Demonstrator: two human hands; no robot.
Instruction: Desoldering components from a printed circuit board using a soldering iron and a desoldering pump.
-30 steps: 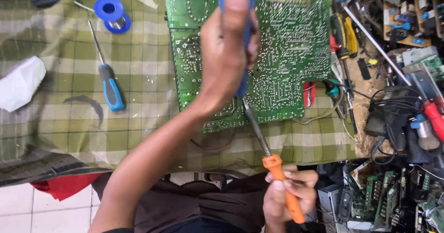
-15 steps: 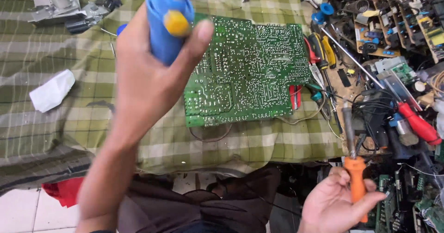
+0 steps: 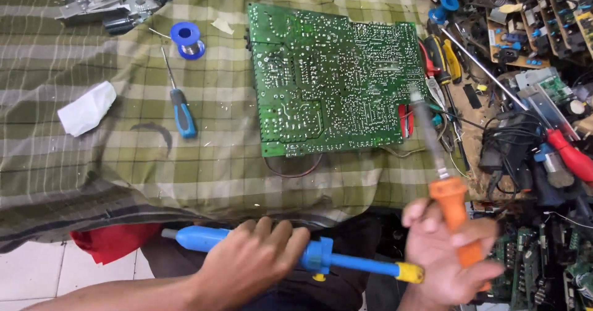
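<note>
Covering the bench, a green checked cloth [image 3: 123, 163] carries a green circuit board [image 3: 333, 82] at upper centre. Left hand [image 3: 247, 264] grips a blue desoldering pump [image 3: 346, 263] at lower centre; right hand [image 3: 451, 258], blurred, clasps an orange-handled soldering iron [image 3: 454, 209].

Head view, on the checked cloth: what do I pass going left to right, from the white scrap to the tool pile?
White paper scrap → blue-handled screwdriver and solder spool, roughly level → green circuit board → soldering iron in the right hand → red-handled tool.
</note>
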